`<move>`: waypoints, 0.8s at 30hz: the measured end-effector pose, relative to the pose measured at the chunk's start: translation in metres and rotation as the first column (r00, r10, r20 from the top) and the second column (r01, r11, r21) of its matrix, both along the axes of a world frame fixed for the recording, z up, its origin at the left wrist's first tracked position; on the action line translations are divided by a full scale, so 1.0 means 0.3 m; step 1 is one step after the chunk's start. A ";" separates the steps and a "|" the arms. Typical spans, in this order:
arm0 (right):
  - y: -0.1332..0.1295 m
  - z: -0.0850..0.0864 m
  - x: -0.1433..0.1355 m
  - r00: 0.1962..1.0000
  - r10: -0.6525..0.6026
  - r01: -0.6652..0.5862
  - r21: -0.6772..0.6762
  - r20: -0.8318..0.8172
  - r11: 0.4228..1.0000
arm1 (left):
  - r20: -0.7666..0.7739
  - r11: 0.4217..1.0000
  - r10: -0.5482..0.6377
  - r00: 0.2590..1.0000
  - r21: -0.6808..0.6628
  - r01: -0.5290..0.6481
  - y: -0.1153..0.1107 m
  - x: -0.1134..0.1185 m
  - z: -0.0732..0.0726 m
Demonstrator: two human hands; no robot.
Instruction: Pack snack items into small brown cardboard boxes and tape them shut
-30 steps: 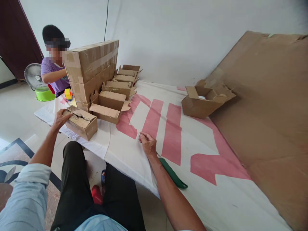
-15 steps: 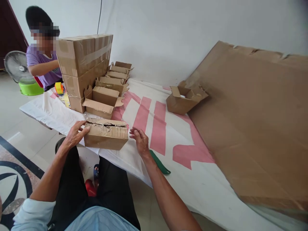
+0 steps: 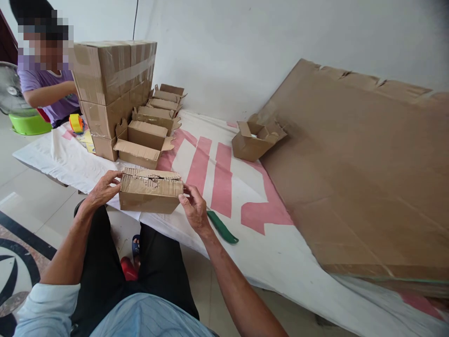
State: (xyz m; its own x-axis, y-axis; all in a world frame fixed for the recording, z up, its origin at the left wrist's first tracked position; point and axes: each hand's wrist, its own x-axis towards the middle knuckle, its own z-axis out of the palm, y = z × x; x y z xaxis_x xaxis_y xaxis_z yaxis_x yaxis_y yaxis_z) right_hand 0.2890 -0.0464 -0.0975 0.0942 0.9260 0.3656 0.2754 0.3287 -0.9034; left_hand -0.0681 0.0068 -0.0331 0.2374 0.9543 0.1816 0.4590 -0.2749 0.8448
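A small cardboard box [image 3: 150, 196] with a torn, ragged top seam rests at the near edge of the cloth-covered table. Its left end is gripped by my left hand [image 3: 105, 187], thumb on the near side. At the opposite end my right hand [image 3: 193, 206] has its fingers and thumb against the side, so the box sits between both hands. A green-handled tool [image 3: 222, 228] lies on the cloth just right of my right wrist; its far end is hidden behind the hand.
Taped cardboard boxes [image 3: 115, 75] stand stacked at the left, with several open boxes [image 3: 140, 150] lined up beside them. Another open box [image 3: 250, 142] is near a large cardboard sheet [image 3: 351, 178] on the right. A tape roll [image 3: 76, 123] lies near a person in purple [image 3: 58, 96].
My right hand has closed in from the right and now touches the box's right end. My left hand stays at the left end. The whole view has shifted slightly.
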 end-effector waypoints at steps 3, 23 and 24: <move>-0.013 0.001 0.000 1.000 0.003 -0.003 0.018 0.026 1.000 | -0.025 1.000 -0.014 1.000 0.022 0.015 0.009 0.000 -0.009; -0.050 0.007 0.045 0.994 -0.011 0.010 0.008 0.108 1.000 | 0.082 0.989 -0.148 0.986 0.012 0.147 0.014 0.058 0.023; -0.041 0.010 0.030 0.994 -0.018 0.016 0.021 0.111 1.000 | 0.083 0.990 -0.139 0.987 0.010 0.139 0.019 0.057 0.022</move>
State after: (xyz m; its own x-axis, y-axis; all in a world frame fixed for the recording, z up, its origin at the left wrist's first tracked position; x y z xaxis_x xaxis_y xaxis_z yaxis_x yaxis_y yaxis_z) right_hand 0.2979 -0.0587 -0.0945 0.0681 0.9170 0.3930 0.3792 0.3405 -0.8604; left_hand -0.0509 0.0126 -0.0266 0.3515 0.9122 0.2105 0.3438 -0.3350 0.8773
